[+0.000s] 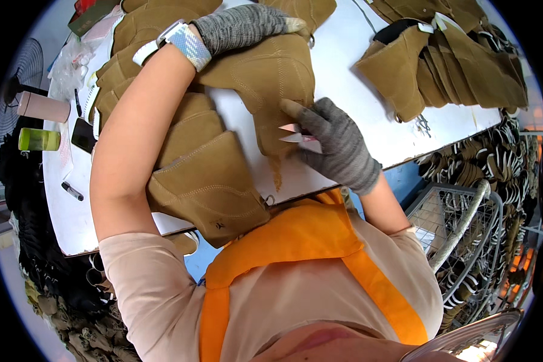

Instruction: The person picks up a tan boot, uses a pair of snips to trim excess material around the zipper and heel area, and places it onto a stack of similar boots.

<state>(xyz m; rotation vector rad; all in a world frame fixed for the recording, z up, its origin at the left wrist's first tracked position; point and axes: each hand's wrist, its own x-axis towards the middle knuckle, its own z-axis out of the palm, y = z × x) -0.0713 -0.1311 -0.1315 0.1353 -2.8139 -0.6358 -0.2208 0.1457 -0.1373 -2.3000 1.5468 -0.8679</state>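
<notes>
Several other brown pieces (pixel 205 184) crowd the table (pixel 344 66) around the snips (pixel 292 138).

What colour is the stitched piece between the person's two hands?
The stitched piece is brown, with paler stitch lines; the head view shows it best.

The curved, suede-like brown panel (pixel 253 69) has a bit of an olive cast, with paler tan stitching in dashed curves. Grey knit gloves (pixel 353 160) on the left hand (pixel 242 27) and right hand (pixel 335 142) are marled, kinda streaky. Small pointed metal snips (pixel 294 138) look silver, one blade pinkish. The bright orange cloth apron (pixel 289 238) really pops against a plain beige T-shirt (pixel 320 289). Woven watch strap (pixel 190 48) is pale blue and white, flat tabletop (pixel 368 120) white, cylindrical tumbler (pixel 44 107) dusty pink, see-through cup (pixel 39 139) yellow-green.
</notes>
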